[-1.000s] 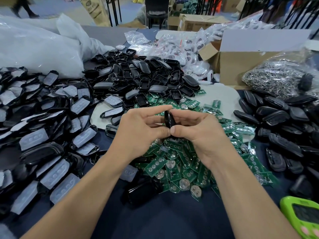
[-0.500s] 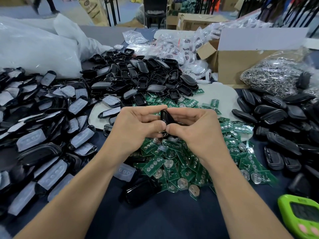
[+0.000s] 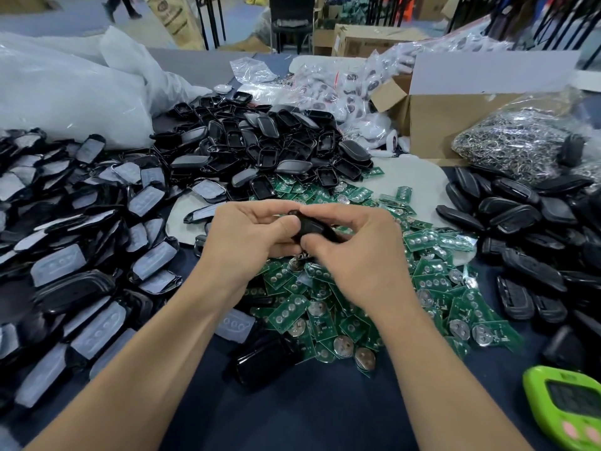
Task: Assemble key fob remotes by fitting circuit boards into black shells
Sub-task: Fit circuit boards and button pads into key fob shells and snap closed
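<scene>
black shell [image 3: 310, 226], pinched by left hand [image 3: 247, 237], right hand [image 3: 354, 255]

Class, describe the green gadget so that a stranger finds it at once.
Find the dark blue table, then its near right side, past the pile of green circuit boards. The gadget lies there: lime plastic, a screen and pink buttons, unlike the black shells nearby.

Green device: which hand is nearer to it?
Right. The right hand is up-left of the green device; the left hand lies farther left; both grip the black shell.
</scene>
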`<state>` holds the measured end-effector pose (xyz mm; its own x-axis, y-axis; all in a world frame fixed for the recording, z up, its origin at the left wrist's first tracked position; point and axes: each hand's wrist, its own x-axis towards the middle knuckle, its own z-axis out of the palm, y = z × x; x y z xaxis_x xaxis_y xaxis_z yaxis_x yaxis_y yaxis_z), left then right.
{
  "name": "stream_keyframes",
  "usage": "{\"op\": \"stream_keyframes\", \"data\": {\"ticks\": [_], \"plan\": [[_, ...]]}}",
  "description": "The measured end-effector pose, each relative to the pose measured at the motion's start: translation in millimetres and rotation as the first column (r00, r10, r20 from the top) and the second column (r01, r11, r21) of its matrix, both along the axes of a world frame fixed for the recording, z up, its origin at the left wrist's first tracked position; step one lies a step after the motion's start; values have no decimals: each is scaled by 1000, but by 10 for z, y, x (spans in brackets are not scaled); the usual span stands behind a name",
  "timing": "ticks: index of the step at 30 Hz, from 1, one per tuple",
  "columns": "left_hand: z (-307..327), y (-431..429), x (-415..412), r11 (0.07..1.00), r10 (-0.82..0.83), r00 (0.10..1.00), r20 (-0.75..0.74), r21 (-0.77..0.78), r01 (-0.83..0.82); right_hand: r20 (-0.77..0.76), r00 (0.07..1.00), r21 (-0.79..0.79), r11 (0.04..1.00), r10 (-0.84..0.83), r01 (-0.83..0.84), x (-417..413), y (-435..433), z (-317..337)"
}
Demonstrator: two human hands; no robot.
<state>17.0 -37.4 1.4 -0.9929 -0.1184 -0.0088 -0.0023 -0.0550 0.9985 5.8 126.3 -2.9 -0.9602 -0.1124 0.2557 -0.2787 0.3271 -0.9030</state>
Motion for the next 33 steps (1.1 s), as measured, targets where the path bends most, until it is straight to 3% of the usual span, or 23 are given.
{"op": "stream_keyframes", "data": {"ticks": [5, 9, 20, 31, 33], "plan": [[54, -9, -19, 993, 7, 999, 37, 119, -11, 296, 949, -414, 910, 107, 27, -33, 27, 21], [64, -27, -14, 991, -29, 998, 47, 134, 22, 332, 930, -527, 849, 158, 43, -30, 58, 67], [51, -31, 14, 995, 18, 999, 46, -101, -13, 372, 914, -525, 848, 160, 65, -14, 32, 80], [-12, -37, -15, 987, -112, 992, -56, -126, 105, 484, 831, -643, 756, 276, 123, -29, 32, 73], [-12, -33, -8, 984, -94, 993, -65, -161, 83, 461, 866, -533, 841, 193, 96, -18, 4, 48]]}}
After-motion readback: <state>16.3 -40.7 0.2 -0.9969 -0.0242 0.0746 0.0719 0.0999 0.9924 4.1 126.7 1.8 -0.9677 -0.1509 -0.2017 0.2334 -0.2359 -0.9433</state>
